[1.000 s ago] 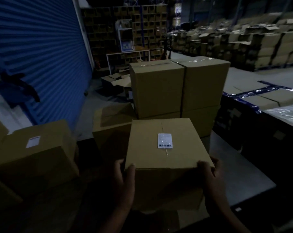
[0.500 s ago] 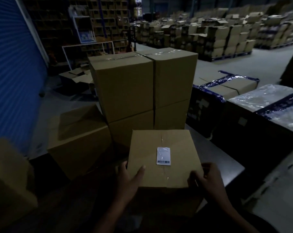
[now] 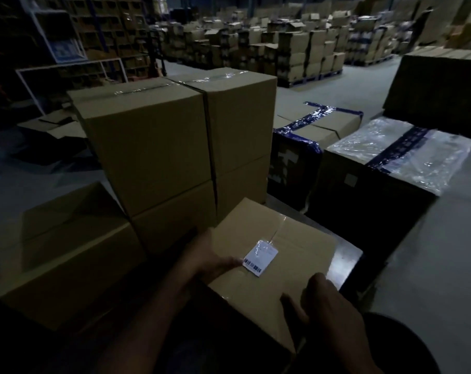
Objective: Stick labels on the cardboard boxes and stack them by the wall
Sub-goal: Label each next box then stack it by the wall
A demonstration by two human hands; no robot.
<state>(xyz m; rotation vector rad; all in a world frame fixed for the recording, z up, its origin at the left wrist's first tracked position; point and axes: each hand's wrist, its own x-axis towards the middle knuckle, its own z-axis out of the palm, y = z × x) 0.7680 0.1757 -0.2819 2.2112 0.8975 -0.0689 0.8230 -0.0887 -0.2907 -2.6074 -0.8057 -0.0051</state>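
Note:
A brown cardboard box lies turned at an angle in front of me, its top seam taped. A white barcode label is stuck near the middle of its top. My left hand grips the box's left edge, fingertips on the top just beside the label. My right hand holds the near right corner, fingers spread over the top. Right behind the box stands a stack of taped cardboard boxes, two wide and two high.
A lower cardboard box sits to the left of the stack. A dark shiny table surface shows by the box's right corner. Boxes with blue tape and plastic wrap stand to the right. Pallets of cartons fill the far floor.
The view has swung right, away from the blue shutter. The labelled box has turned clockwise and sits at an angle. My left hand's fingers have slid onto its top beside the label.

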